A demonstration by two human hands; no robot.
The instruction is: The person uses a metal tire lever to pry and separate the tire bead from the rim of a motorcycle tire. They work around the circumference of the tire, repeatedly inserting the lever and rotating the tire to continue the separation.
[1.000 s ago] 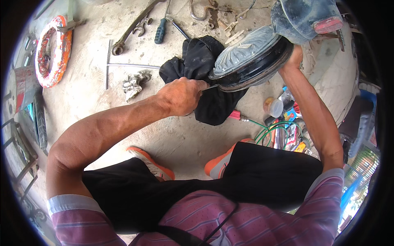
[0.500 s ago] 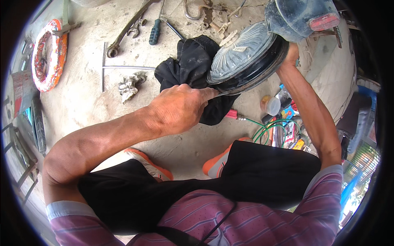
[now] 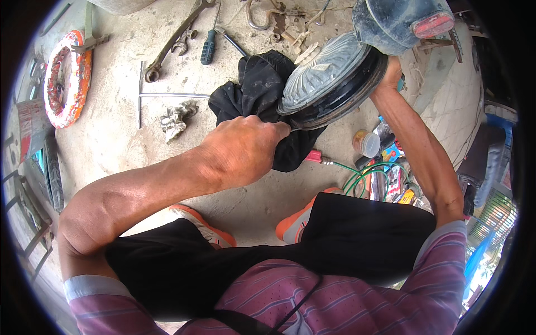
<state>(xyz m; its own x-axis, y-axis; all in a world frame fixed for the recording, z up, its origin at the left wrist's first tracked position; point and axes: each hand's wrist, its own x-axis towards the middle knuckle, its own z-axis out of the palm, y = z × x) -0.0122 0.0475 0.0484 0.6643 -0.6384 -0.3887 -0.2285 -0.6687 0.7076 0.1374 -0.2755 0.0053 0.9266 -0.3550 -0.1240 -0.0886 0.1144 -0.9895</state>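
A small black wheel rim (image 3: 346, 100) with a grey ribbed metal hub (image 3: 324, 70) is tilted up between my hands. My left hand (image 3: 245, 148) is closed on the rim's near left edge, its fingertips partly out of sight. On the far right side, my right hand (image 3: 391, 73) holds the rim from behind; most of its fingers are hidden. A crumpled black cloth (image 3: 262, 84) lies under the rim and next to my left hand. Just past the rim stands a dusty blue-grey container (image 3: 391, 25) with a red patch.
On the concrete floor lie a large wrench (image 3: 173, 42), a screwdriver (image 3: 208, 47), a thin metal T-bar (image 3: 167, 95) and a crumpled wad (image 3: 176, 120). An orange-and-white wrapped ring (image 3: 84, 84) is at far left. A green hose (image 3: 357, 173) and a round clear tub (image 3: 368, 144) sit right.
The rim and both hands have shifted slightly left. My hold on the rim looks the same.
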